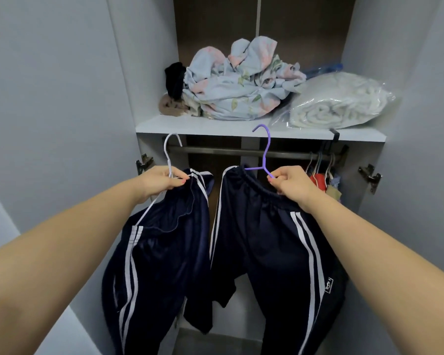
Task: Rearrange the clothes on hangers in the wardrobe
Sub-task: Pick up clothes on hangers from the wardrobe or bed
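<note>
My left hand [162, 181] grips a white wire hanger [170, 152] carrying navy track pants with white side stripes [159, 252]. My right hand [294, 184] grips a purple hanger [264, 152] with a second pair of navy striped pants [274, 252]. Both hangers are held in front of the wardrobe, their hooks off the dark metal rail [226, 150] that runs under the shelf. At the rail's right end hang several other hangers with clothes [322, 172], partly hidden behind my right hand.
The white shelf [190, 125] above the rail carries a crumpled floral cloth [241, 83], a black item [174, 79] and a bagged white blanket [341, 102]. Both wardrobe doors [62, 98] stand open to either side, hinges [369, 175] exposed.
</note>
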Demonstrator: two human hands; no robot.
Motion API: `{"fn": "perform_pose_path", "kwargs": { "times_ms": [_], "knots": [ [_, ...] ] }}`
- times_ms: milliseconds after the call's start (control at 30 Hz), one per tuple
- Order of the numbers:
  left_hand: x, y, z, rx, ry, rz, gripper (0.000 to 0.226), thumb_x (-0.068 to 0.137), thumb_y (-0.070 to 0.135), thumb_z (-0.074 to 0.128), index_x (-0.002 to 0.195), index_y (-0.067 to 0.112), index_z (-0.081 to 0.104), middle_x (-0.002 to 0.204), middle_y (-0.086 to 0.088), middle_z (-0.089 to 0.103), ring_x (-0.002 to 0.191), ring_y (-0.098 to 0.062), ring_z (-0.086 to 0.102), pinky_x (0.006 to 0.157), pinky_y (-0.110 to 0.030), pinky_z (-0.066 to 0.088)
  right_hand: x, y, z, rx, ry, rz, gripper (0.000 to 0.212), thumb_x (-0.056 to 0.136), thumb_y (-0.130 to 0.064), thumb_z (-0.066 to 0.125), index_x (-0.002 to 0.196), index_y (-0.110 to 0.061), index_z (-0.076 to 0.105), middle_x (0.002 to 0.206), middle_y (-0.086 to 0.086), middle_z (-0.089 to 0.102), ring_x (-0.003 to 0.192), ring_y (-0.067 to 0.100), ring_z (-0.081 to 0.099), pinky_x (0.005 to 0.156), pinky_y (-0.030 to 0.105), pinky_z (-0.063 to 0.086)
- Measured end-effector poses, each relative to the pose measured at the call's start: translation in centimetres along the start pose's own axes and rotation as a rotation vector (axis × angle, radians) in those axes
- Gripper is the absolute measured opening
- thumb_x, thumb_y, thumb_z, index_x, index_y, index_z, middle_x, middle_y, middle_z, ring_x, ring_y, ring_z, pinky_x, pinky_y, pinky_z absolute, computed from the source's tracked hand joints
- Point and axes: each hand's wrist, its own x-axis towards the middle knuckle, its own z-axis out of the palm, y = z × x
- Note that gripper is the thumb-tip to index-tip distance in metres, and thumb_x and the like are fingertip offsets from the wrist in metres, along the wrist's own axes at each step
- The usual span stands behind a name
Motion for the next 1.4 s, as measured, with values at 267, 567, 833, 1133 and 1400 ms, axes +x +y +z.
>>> {"fn": "perform_pose_path", "kwargs": {
  "times_ms": [267,567,833,1133,1400],
  "knots": [
    [1.3,-2.7,3.1,-0.158,-0.061,-0.214,0.019,0.1,0.008,0.032,0.116,0.016,0.025,0.091,-0.007,0.055,0.076,-0.023,0.063,0.058,-0.029,0.052,1.4,3.5,3.7,0.121,-0.07,0.136,0.014,0.09,-0.004,0.057,0.08,-0.008,0.067,0.049,-0.007,0.05,0.054,0.013,0.043,0.059,0.027,0.038],
    [8.8,-8.6,5.2,-0.25,0.116,-0.208,0.011,0.1,0.002,0.029,0.099,0.012,0.025,0.112,-0.008,0.065,0.046,-0.019,0.051,0.048,-0.026,0.046,7.5,6.8,11.8,0.219,-0.157,0.281,0.021,0.091,-0.005,0.057,0.074,-0.013,0.066,0.06,0.004,0.058,0.06,0.019,0.052,0.062,0.032,0.043],
    [21.0,-10.0,2.9,-0.407,0.165,-0.222,0.033,0.091,-0.014,0.025,0.085,0.018,0.03,0.102,-0.009,0.064,0.045,-0.019,0.055,0.046,-0.024,0.047,17.2,5.0,16.9,0.359,-0.169,0.343,0.013,0.094,-0.004,0.053,0.097,-0.006,0.065,0.079,0.01,0.066,0.072,0.02,0.061,0.068,0.028,0.05],
    [32.4,-11.1,0.9,-0.585,0.282,-0.302,0.02,0.099,-0.003,0.034,0.085,0.009,0.042,0.089,-0.014,0.062,0.037,-0.015,0.054,0.044,-0.023,0.049,26.4,4.2,21.1,0.362,-0.109,0.365,0.034,0.092,0.01,0.042,0.119,0.0,0.059,0.08,0.006,0.059,0.069,0.012,0.053,0.058,0.014,0.045],
    [35.6,-13.5,1.8,-0.685,0.163,-0.455,0.016,0.102,0.006,0.038,0.087,0.007,0.046,0.085,-0.01,0.063,0.042,-0.018,0.065,0.045,-0.023,0.052,27.2,7.4,22.2,0.288,-0.142,0.511,0.041,0.086,0.017,0.043,0.12,0.004,0.062,0.073,0.004,0.06,0.057,0.009,0.053,0.043,0.011,0.04]
  ]
}}
